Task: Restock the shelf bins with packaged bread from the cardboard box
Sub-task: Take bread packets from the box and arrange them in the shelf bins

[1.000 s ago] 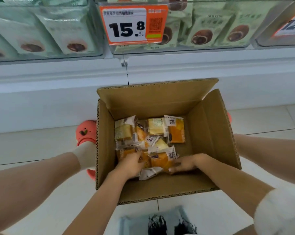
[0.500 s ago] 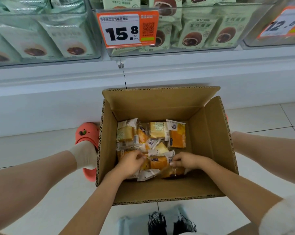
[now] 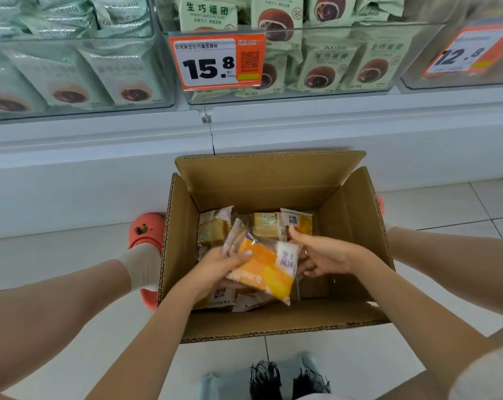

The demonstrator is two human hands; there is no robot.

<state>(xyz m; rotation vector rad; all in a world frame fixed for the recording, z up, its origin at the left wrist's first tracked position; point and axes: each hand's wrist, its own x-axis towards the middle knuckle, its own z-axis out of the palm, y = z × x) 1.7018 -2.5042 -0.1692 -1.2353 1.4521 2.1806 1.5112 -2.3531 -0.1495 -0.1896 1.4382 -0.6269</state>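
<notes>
Fingers of left hand point(image 3: 215, 262) curled round the left end of an orange-and-white bread packet point(image 3: 263, 268), thumb on top, also pinching a second, clear crinkled wrapper point(image 3: 233, 235) against it. Fingers of right hand point(image 3: 324, 255) loosely bent and spread, fingertips at the right, white end of the same packet; cannot tell whether gripping or merely touching. Packet held tilted above the box contents, glossy plastic film, flat rectangular shape, crimped end seal.

Cardboard box point(image 3: 357, 226) standing on the tiled floor point(image 3: 461, 206), just near of the shelf base, flaps open, corrugated edges exposed, brown matte walls. Inside, on the bottom: more packaged bread point(image 3: 266, 226), small squarish pieces in transparent and white film, lying loose and overlapping, mostly toward the left and far part.

Above and far: clear plastic shelf bins point(image 3: 79, 44), smooth and reflective, holding pale green pouches point(image 3: 325, 64) printed with dark round buns. Orange-and-white price tag point(image 3: 217, 63) reading 15.8 fixed to the middle bin front; a second tag point(image 3: 464, 51), reading 12.8, blurred, far right.

Left of box: coral rubber clog point(image 3: 146, 229) worn over a cream sock point(image 3: 142, 267), touching the box wall.
</notes>
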